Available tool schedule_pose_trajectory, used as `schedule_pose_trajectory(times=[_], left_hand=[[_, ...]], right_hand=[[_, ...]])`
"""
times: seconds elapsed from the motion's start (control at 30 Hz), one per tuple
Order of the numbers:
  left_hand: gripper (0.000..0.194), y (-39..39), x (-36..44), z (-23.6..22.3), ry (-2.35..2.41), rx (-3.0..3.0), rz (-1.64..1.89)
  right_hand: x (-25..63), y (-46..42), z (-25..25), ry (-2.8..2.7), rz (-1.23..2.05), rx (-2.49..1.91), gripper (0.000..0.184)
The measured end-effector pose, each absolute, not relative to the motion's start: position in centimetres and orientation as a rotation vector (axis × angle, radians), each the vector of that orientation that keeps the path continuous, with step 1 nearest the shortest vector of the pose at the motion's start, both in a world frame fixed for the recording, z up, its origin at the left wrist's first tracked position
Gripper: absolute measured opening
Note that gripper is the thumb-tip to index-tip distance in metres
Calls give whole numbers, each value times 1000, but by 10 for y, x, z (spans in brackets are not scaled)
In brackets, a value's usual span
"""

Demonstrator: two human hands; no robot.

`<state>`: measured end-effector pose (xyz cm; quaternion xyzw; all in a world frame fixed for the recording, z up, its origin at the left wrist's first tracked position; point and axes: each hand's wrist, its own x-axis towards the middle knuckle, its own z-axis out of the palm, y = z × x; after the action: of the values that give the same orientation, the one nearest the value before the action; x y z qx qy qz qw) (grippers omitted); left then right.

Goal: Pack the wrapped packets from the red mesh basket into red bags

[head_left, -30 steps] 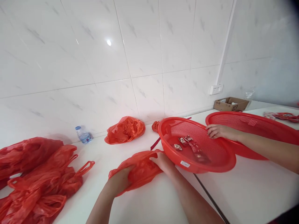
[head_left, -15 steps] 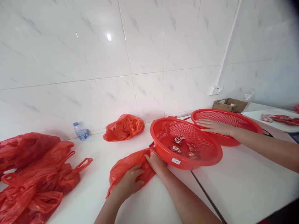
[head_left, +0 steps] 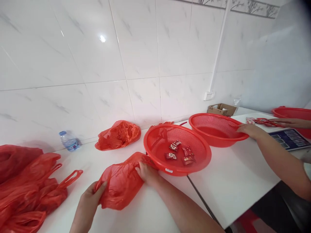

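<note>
A red plastic bag [head_left: 121,184] lies slightly raised on the white table in front of me. My left hand [head_left: 91,195] pinches its near left end between thumb and fingers. At the bag's other end my right hand [head_left: 147,173] is closed on the plastic, with some fingertips hidden in its folds. Just beyond my right hand stands a red plastic colander [head_left: 178,170], touching or nearly touching the bag. Several small wrapped packets [head_left: 187,151] in dark red wrappers lie on its bottom.
A co-worker's hand [head_left: 249,129] rests on a second red colander [head_left: 209,140]; another hand [head_left: 289,122] is by red packets [head_left: 262,121]. A scale [head_left: 289,139], a cardboard box [head_left: 222,110], a water bottle [head_left: 69,142], a crumpled red bag [head_left: 119,134] and piled red bags [head_left: 29,184] surround.
My left hand has moved left and gripped the bag's end, stretching it. The view has turned right. The co-worker's hand has moved to the right end of the second colander, which has shifted away.
</note>
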<state>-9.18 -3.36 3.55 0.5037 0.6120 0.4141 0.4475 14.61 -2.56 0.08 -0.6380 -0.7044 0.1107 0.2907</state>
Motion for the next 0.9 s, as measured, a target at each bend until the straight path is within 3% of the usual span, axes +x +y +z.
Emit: schedule_pose_trajectory(times=[0.2, 0.43, 0.67, 0.9], left_hand=[[20, -13, -77, 36, 1292, 499, 1454], [22, -2, -62, 16, 1302, 406, 1673], [24, 0, -62, 8, 1387, 554, 1661], [20, 2, -60, 14, 1283, 457, 1667]], right_hand=[[126, -55, 10, -1978, 38, -1365, 35], [132, -101, 28, -1873, -228, -1090, 31], [210, -157, 48, -1612, -595, -1446, 36], [255, -203, 40, -1782, -531, -1687, 24]])
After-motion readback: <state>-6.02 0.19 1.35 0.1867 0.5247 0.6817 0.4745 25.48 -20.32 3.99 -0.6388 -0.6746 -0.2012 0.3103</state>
